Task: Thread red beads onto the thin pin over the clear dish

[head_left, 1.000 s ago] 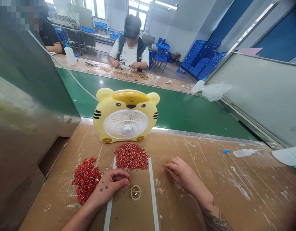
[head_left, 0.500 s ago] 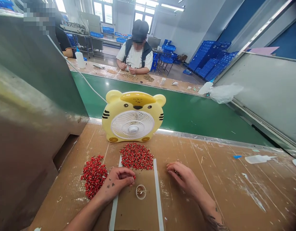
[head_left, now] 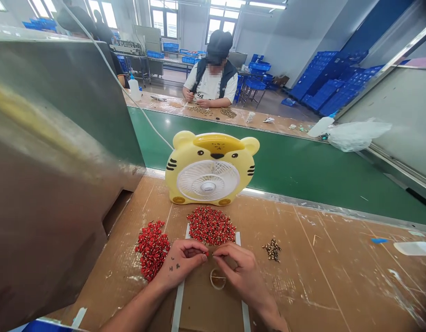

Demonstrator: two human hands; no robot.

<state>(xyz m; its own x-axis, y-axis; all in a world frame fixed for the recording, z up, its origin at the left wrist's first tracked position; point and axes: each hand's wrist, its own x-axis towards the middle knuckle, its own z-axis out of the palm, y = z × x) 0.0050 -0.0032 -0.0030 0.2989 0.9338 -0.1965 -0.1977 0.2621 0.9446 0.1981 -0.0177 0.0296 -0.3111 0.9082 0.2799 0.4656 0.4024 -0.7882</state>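
My left hand (head_left: pixel 186 259) pinches a small red piece (head_left: pixel 206 253) between thumb and fingertips, with only its tip showing. Just beside it, my right hand (head_left: pixel 238 263) is closed in a pinch too; what it holds is too small to make out. The fingertips of both hands almost meet above a small round clear dish (head_left: pixel 217 279), partly covered by my right hand. Beyond them lies a heap of small red-and-metal pieces (head_left: pixel 211 225). A second red heap (head_left: pixel 151 249) rests left of my left hand, and a small pile of brassy, dark pieces (head_left: pixel 272 250) lies to the right.
A yellow animal-faced fan (head_left: pixel 213 170) stands behind the middle heap, its white cord running up left. A metal housing (head_left: pixel 61 175) walls off the left side. White tape strips (head_left: pixel 177 306) line the cardboard. Across the green belt (head_left: pixel 296 170), a person (head_left: pixel 213 76) works at brassy pieces.
My right hand has moved left from the brassy pile, uncovering it, to meet my left hand's fingertips. The whole view has shifted, so the scene sits further right.
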